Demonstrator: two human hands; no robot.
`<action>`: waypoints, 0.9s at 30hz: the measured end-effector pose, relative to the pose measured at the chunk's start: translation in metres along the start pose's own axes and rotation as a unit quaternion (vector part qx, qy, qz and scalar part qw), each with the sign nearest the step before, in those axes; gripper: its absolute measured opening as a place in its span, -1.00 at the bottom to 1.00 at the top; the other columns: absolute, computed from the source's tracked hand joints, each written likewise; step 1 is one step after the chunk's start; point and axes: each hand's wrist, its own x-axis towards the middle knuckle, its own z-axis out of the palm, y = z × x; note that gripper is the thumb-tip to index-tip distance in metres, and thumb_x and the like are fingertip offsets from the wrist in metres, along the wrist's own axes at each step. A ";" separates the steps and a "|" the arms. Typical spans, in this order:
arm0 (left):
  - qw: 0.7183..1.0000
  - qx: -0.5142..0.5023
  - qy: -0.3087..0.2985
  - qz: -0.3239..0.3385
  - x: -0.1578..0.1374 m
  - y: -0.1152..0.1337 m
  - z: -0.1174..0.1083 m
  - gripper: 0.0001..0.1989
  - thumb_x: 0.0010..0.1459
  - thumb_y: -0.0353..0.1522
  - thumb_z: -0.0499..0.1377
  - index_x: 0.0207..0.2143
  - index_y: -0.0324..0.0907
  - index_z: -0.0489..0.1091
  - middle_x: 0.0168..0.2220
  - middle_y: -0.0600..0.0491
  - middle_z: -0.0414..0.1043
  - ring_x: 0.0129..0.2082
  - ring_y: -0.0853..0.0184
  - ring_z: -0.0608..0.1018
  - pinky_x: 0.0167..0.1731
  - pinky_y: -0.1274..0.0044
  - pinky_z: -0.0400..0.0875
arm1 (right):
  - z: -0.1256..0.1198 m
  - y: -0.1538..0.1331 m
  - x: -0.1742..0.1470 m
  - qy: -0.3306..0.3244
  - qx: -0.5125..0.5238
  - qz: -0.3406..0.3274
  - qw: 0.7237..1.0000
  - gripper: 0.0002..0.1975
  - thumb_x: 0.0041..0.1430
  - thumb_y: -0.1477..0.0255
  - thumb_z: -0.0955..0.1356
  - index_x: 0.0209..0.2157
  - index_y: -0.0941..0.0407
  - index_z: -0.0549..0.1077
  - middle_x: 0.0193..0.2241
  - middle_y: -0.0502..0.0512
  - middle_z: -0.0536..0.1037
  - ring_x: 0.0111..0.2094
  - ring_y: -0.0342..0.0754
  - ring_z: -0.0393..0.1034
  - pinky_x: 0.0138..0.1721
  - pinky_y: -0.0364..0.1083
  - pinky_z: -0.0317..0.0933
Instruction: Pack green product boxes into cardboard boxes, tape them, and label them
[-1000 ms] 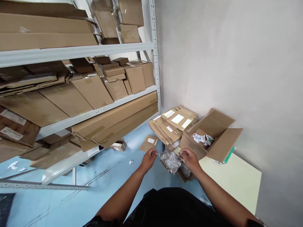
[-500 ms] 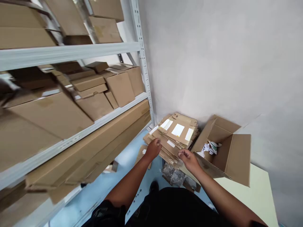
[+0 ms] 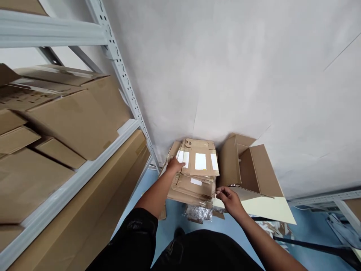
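Both arms reach forward and down. My left hand (image 3: 175, 165) lies on the top left edge of the flattened cardboard stack (image 3: 196, 177), which sits on the floor against the wall; fingers curl over the edge, grip unclear. My right hand (image 3: 229, 199) is at the stack's lower right corner, fingers loosely open, touching or just beside it. Open box (image 3: 248, 169) stands just right. Crinkled plastic (image 3: 199, 213) is partly hidden under the stack.

Left hand (image 3: 175, 165) has reached the flattened cartons (image 3: 194, 175)
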 end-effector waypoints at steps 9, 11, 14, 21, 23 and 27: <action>0.996 0.066 0.030 0.052 -0.015 0.015 0.024 -0.34 0.00 0.04 0.34 0.03 -0.20 0.44 0.20 -0.34 0.34 0.27 -0.21 0.32 0.19 0.13 0.21 | 0.009 -0.004 -0.003 0.006 0.021 0.015 1.000 -0.61 0.18 0.02 0.43 -0.27 0.08 0.52 -0.36 0.06 0.56 -0.27 0.05 0.48 -0.15 -0.01 0.36; 0.999 0.022 0.029 0.030 -0.013 0.019 0.024 -0.43 -0.03 -0.08 0.38 -0.02 -0.20 0.46 0.18 -0.33 0.36 0.25 -0.20 0.35 0.17 0.15 0.24 | 0.008 -0.004 -0.005 0.013 0.023 0.012 1.000 -0.63 0.18 0.04 0.43 -0.26 0.08 0.52 -0.35 0.06 0.56 -0.27 0.04 0.48 -0.15 -0.01 0.35; 0.999 -0.028 0.043 -0.001 -0.009 0.022 0.019 -0.53 -0.09 -0.25 0.42 -0.11 -0.20 0.47 0.16 -0.32 0.38 0.21 -0.20 0.39 0.09 0.17 0.31 | 0.006 -0.003 -0.009 0.023 0.024 0.010 0.999 -0.64 0.17 0.05 0.44 -0.28 0.08 0.53 -0.37 0.05 0.56 -0.29 0.04 0.47 -0.17 -0.01 0.35; 0.988 -0.118 0.097 0.037 -0.011 0.020 -0.009 -0.86 0.10 -0.35 0.24 -0.25 -0.12 0.39 -0.08 -0.07 0.51 0.01 0.09 0.52 -0.05 0.41 0.36 | 0.003 -0.008 -0.013 0.026 0.038 0.006 0.999 -0.64 0.15 0.05 0.45 -0.30 0.08 0.54 -0.40 0.05 0.57 -0.32 0.03 0.47 -0.20 -0.02 0.35; 0.982 -0.151 0.093 0.070 -0.015 0.020 -0.018 -0.91 0.17 -0.34 0.17 -0.24 -0.11 0.34 -0.24 0.05 0.49 -0.15 0.22 0.54 -0.15 0.49 0.38 | 0.002 -0.008 -0.014 0.028 0.047 0.008 0.998 -0.64 0.12 0.05 0.46 -0.32 0.08 0.54 -0.41 0.04 0.56 -0.33 0.02 0.47 -0.22 -0.02 0.35; 0.960 -0.225 0.090 0.138 -0.027 0.023 -0.039 -0.88 0.19 -0.31 0.13 -0.22 -0.10 0.26 -0.33 0.14 0.41 -0.25 0.31 0.51 -0.20 0.54 0.39 | 0.006 -0.007 -0.014 0.032 0.061 0.010 0.998 -0.64 0.11 0.06 0.46 -0.33 0.09 0.53 -0.42 0.04 0.55 -0.35 0.02 0.48 -0.26 -0.03 0.34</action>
